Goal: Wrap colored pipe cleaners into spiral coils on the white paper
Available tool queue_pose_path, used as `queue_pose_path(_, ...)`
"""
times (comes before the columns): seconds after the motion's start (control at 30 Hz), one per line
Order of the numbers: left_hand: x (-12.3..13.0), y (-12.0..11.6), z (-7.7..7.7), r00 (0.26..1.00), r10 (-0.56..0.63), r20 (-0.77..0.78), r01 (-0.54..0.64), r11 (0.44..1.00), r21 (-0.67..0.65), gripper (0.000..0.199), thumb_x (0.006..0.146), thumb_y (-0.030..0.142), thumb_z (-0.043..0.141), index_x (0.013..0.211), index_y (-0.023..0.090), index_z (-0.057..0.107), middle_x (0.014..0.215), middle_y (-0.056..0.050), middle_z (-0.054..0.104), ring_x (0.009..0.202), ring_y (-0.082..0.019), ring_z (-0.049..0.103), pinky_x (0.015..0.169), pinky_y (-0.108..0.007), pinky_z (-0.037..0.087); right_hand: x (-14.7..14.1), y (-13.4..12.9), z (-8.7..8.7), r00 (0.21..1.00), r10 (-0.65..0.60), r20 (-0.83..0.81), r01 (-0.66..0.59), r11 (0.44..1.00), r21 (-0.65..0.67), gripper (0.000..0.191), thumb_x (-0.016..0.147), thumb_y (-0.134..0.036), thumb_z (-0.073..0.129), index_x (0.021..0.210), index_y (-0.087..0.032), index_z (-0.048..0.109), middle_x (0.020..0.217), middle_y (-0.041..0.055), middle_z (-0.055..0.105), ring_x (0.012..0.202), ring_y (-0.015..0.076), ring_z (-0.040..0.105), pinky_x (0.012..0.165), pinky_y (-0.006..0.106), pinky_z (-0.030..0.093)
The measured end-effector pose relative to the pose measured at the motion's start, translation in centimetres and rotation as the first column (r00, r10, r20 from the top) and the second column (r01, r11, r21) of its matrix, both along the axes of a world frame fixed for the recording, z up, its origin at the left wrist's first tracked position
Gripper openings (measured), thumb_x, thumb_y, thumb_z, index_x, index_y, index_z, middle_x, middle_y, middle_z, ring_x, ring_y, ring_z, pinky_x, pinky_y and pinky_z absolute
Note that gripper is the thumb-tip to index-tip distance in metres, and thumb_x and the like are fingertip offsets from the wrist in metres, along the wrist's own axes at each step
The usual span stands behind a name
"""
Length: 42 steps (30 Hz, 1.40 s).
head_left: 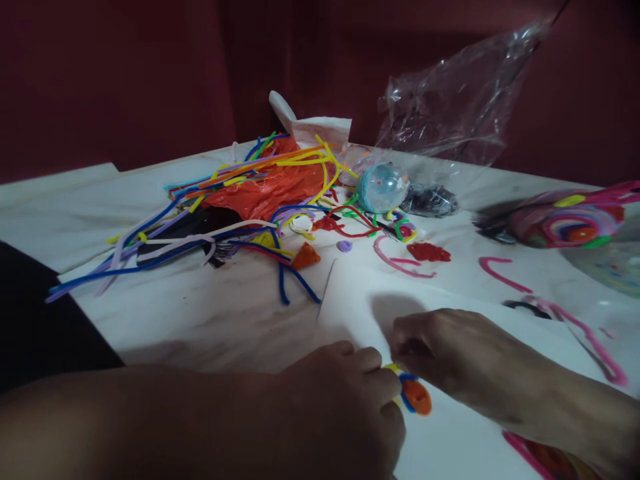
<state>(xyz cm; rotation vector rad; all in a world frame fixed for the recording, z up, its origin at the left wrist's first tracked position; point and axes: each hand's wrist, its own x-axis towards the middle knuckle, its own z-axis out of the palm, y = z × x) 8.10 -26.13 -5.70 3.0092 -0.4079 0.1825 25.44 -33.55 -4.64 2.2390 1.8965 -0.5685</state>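
Observation:
A small coil of pipe cleaners [417, 398], orange in the middle with blue and yellow around it, rests at a sheet of white paper [465, 433]. My left hand [357, 400] is closed, its curled fingers against the left side of the coil and hiding part of it. Just above the coil, my right hand [435, 343] has its fingers bent together at the yellow pipe cleaner [393, 367]. The fingertips of both hands are mostly hidden. Under my right forearm, a pink and orange piece [545, 457] shows partly.
Loose coloured pipe cleaners [200, 243] lie heaped around an orange plastic bag [273, 190] on the left. Behind the paper stand a clear ball [384, 188] and a crumpled clear bag [445, 100]. A coiled pink craft piece [575, 223] sits at the right, near pink pipe cleaners [585, 333].

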Motion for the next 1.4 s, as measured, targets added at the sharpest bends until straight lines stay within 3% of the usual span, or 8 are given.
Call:
queue_pose_path(0.13,0.04,0.26,0.48,0.999,0.050,0.008,-0.049,0.994,-0.099,0.024,0.081,0.038,0.060,0.082,0.014,0.061,0.080,-0.002,0.061,0.078,-0.017,0.051,0.073,-0.030,0.038,0.21,-0.31,-0.09,1.000,0.011,-0.001,-0.011,1.000,0.008,0.025,0.081,0.001,0.064,0.071,-0.021,0.060,0.063,-0.0083,0.050,0.060,0.0096,0.046,0.052,0.020,0.022)
queue_pose_path(0.27,0.08,0.12,0.73,0.995,0.103,-0.001,-0.103,0.989,-0.109,0.023,0.079,0.036,0.063,0.080,0.012,0.061,0.077,-0.004,0.063,0.076,-0.018,0.053,0.071,-0.030,0.038,0.21,-0.44,0.13,1.000,0.023,-0.003,-0.023,1.000,0.007,0.025,0.082,0.001,0.064,0.072,-0.021,0.060,0.064,-0.0083,0.050,0.062,0.0098,0.047,0.053,0.020,0.023)
queue_pose_path(0.63,0.29,-0.28,0.35,0.997,0.069,-0.029,-0.073,0.986,-0.147,0.020,0.079,0.032,0.063,0.075,0.013,0.057,0.076,-0.003,0.062,0.077,-0.018,0.055,0.072,-0.031,0.040,0.20,-0.36,0.27,0.999,0.032,-0.007,-0.032,0.999,0.018,0.025,0.081,0.002,0.065,0.072,-0.021,0.061,0.065,-0.0084,0.051,0.063,0.0097,0.048,0.053,0.020,0.022)
queue_pose_path(0.83,0.23,-0.33,0.63,0.990,0.143,-0.003,-0.140,0.959,-0.245,0.019,0.076,0.029,0.065,0.077,0.013,0.057,0.081,-0.005,0.062,0.074,-0.016,0.052,0.067,-0.028,0.039,0.22,-0.57,0.09,0.999,0.036,-0.017,-0.035,0.999,0.019,0.024,0.081,0.000,0.065,0.074,-0.023,0.061,0.067,-0.0089,0.051,0.065,0.0098,0.049,0.054,0.020,0.023)
queue_pose_path(0.97,0.19,-0.34,0.31,0.992,0.113,0.051,-0.100,0.974,-0.205,0.019,0.075,0.029,0.065,0.072,0.014,0.055,0.072,-0.002,0.060,0.068,-0.016,0.050,0.065,-0.029,0.038,0.19,-0.46,0.15,1.000,0.026,-0.007,-0.026,1.000,0.010,0.025,0.081,0.001,0.065,0.073,-0.022,0.061,0.065,-0.0089,0.051,0.063,0.0098,0.047,0.053,0.020,0.022)
queue_pose_path(1.17,0.27,-0.23,0.03,0.999,0.014,0.049,-0.010,0.995,-0.099,0.020,0.078,0.033,0.064,0.075,0.014,0.057,0.075,-0.001,0.061,0.071,-0.016,0.050,0.068,-0.031,0.037,0.03,-0.31,0.27,1.000,0.022,0.015,-0.022,1.000,-0.009,0.023,0.080,0.000,0.065,0.072,-0.021,0.061,0.065,-0.0076,0.051,0.062,0.0110,0.047,0.053,0.021,0.021)
queue_pose_path(1.4,0.12,-0.25,0.03,1.000,0.006,0.029,-0.003,0.994,-0.108,0.019,0.078,0.032,0.062,0.073,0.014,0.057,0.073,-0.001,0.061,0.071,-0.016,0.051,0.067,-0.030,0.038,-0.33,-0.56,0.53,0.998,0.048,0.046,-0.049,0.999,0.003,0.022,0.080,0.001,0.064,0.072,-0.019,0.060,0.064,-0.0059,0.049,0.060,0.0121,0.045,0.053,0.021,0.020)
